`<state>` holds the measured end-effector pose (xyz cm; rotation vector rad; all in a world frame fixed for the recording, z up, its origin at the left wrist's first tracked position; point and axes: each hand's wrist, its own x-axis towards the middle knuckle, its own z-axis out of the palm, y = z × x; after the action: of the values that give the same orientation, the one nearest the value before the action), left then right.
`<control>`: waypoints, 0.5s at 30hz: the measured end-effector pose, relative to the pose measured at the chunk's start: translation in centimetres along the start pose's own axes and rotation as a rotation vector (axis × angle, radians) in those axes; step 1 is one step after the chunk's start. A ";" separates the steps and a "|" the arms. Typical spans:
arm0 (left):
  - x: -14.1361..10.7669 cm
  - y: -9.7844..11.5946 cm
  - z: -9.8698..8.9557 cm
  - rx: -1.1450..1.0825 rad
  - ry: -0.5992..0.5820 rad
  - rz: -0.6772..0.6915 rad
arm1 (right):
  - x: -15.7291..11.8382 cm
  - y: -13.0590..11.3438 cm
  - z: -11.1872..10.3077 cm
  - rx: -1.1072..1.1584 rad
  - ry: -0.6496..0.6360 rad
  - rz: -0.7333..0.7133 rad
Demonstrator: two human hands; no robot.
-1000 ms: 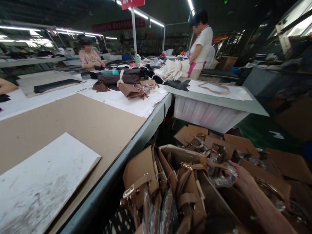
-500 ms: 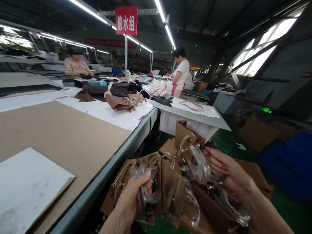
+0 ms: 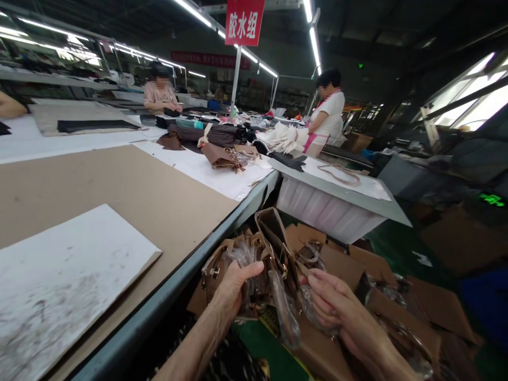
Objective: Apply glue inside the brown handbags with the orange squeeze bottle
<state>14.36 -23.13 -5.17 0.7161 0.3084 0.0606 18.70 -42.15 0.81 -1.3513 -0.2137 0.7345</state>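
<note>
red sign: 胶水组 | red banner: blurred | green sign: running figure

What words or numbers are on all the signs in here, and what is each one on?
"胶水组": on the red sign on the pole.
Long red banner at the back: has writing, too blurred to read.
Glowing green sign on the right: too blurred to read.
I can't read any numbers.

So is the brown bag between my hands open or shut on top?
Open: the brown bag has its top edges apart, a dark gap between them.
</note>
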 end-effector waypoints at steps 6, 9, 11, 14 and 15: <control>0.3 -0.2 -0.4 0.154 -0.030 0.051 | -0.3 0.9 0.5 0.104 -0.049 0.065; 0.6 -0.4 -1.0 0.180 0.015 0.025 | -0.3 0.4 -0.2 0.170 -0.063 0.094; 0.5 -0.4 -1.3 0.195 0.017 0.026 | -0.3 -0.1 -0.6 0.211 -0.057 0.103; -0.3 -0.4 -1.3 0.219 0.004 0.007 | 0.0 -0.4 -0.5 0.259 -0.014 0.082; -0.6 -0.4 -1.2 0.214 0.005 -0.005 | 0.1 -0.3 -0.3 0.271 0.003 0.071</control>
<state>13.38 -22.77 -6.18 0.9272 0.3246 0.0249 19.00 -42.34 0.98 -1.1061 -0.0605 0.7911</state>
